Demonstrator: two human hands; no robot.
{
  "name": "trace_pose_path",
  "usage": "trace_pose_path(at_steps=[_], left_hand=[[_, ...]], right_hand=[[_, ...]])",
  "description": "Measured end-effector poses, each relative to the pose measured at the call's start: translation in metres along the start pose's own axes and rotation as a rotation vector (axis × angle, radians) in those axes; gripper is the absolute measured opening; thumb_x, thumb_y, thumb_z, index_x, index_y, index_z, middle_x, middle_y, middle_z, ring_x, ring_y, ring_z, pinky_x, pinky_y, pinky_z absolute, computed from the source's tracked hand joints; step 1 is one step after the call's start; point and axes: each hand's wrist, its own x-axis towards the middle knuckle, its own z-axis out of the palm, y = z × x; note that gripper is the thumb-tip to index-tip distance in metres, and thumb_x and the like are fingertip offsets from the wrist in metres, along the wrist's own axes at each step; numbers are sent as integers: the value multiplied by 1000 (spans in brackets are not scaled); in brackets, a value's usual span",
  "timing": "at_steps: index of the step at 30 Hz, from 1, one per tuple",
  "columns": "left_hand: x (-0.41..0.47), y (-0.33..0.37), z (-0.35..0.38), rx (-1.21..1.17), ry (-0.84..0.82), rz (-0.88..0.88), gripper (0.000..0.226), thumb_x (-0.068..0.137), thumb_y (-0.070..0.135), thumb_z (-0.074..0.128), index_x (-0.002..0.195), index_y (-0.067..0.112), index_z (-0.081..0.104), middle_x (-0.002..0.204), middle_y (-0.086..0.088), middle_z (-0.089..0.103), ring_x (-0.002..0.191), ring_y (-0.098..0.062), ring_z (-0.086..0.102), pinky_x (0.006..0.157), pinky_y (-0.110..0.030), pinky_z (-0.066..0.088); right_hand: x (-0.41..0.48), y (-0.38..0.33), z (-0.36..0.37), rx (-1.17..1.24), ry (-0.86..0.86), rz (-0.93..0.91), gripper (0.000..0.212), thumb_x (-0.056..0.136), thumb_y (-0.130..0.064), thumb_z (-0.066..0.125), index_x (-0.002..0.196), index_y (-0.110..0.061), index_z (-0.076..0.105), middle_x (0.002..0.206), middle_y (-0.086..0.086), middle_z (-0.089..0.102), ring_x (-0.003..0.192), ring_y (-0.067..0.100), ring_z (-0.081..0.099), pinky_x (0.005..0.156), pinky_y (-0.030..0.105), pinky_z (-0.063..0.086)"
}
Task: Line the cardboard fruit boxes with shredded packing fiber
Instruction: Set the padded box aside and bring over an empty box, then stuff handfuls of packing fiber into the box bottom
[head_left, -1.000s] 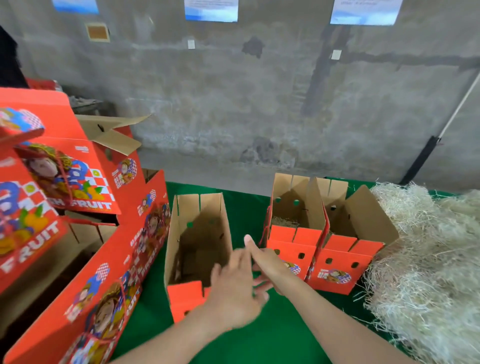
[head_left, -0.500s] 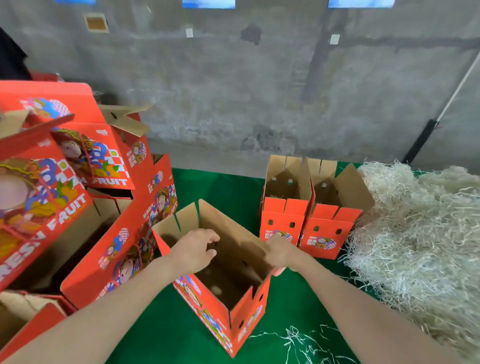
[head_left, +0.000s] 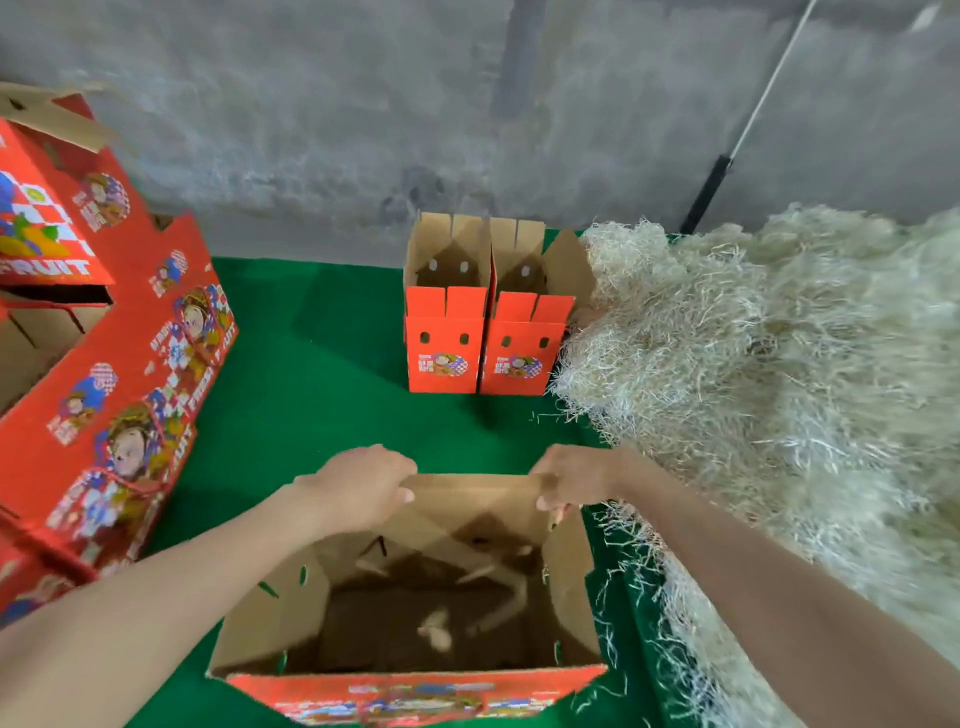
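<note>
The lining looks barely begun for the big box (head_left: 415, 696) at lower centre of the frame. Its floor shows bare brown cardboard, with only a few pale blurs I cannot identify, while the fiber pile (head_left: 753, 364) fills the right side, just beside it. Whether the two small boxes (head_left: 441, 338) at centre hold any fiber cannot be seen. The left hand (head_left: 358, 488) curls its fingers over the far rim near the left corner, and the right hand (head_left: 566, 480) grips the far right corner. The big box stands upright on the green cloth (head_left: 311, 364), mouth facing up, its longer side seemingly running left to right.
</note>
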Motion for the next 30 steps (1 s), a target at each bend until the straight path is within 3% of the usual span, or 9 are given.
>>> trace_pose_path(at_steps=[6, 12, 16, 18, 20, 23, 25, 27, 30], left_hand=[[-7, 33, 1, -13, -183, 112, 19, 94, 28, 48, 78, 19, 46, 77, 9, 47, 76, -11, 46, 63, -27, 33], [1, 61, -13, 81, -366, 180, 10, 87, 25, 53, 95, 24, 57, 99, 8, 57, 89, -10, 54, 77, -23, 42], [17, 85, -21, -12, -354, 162, 48, 85, 49, 59, 126, 27, 49, 122, 10, 56, 92, 3, 52, 79, -8, 40], [29, 109, -24, -185, -176, 132, 56, 83, 53, 59, 132, 28, 44, 127, 9, 54, 94, 2, 53, 84, -9, 41], [41, 139, -28, -326, -5, 145, 51, 85, 47, 59, 131, 27, 46, 125, 7, 56, 98, -3, 57, 85, -16, 44], [58, 189, -32, -494, 117, 200, 44, 87, 37, 61, 128, 25, 49, 121, 5, 58, 94, -2, 59, 81, -16, 45], [67, 220, -33, -605, 147, 210, 50, 86, 36, 63, 131, 23, 46, 126, 4, 56, 93, -2, 58, 84, -20, 47], [75, 247, -35, -749, 168, 194, 64, 83, 39, 66, 138, 23, 38, 135, 3, 49, 101, -6, 57, 94, -31, 47], [83, 283, -42, -1158, 48, 173, 105, 63, 50, 75, 148, 32, 15, 151, 2, 26, 125, -19, 45, 94, -40, 49]], right_hand=[[-36, 17, 27, 21, 10, 8, 15, 90, -11, 54, 86, 2, 60, 85, 13, 63, 79, 17, 57, 75, 28, 44], [-79, 34, 34, 27, 130, -29, 33, 92, -19, 54, 124, -9, 56, 123, 11, 59, 110, 22, 55, 95, 34, 40], [-127, 76, 10, 57, 686, 111, 70, 82, -25, 66, 142, -30, 31, 147, 0, 34, 119, 17, 51, 106, 44, 36], [-150, 110, 4, -145, 817, 326, 105, 71, -34, 75, 146, -38, 2, 155, 1, -2, 142, 33, 6, 111, 54, 5], [-164, 143, 12, -303, 724, 517, 135, 61, -42, 81, 138, -40, -29, 145, 5, -38, 130, 40, -32, 96, 60, -15], [-169, 183, 33, -219, 679, 608, 129, 66, -19, 79, 139, -44, -24, 138, 3, -49, 128, 41, -35, 98, 73, 8], [-171, 197, 35, 8, 778, 587, 99, 75, 4, 59, 146, -39, 7, 152, 0, -28, 141, 40, 3, 87, 44, 53], [-173, 202, 25, 285, 906, 533, 75, 81, 7, 53, 144, -25, 27, 149, 11, 28, 109, 28, 58, 65, 26, 55], [-181, 183, 0, 568, 1123, 308, 60, 81, 1, 60, 136, -16, 42, 100, 4, 66, 82, 21, 67, 62, 23, 55]])
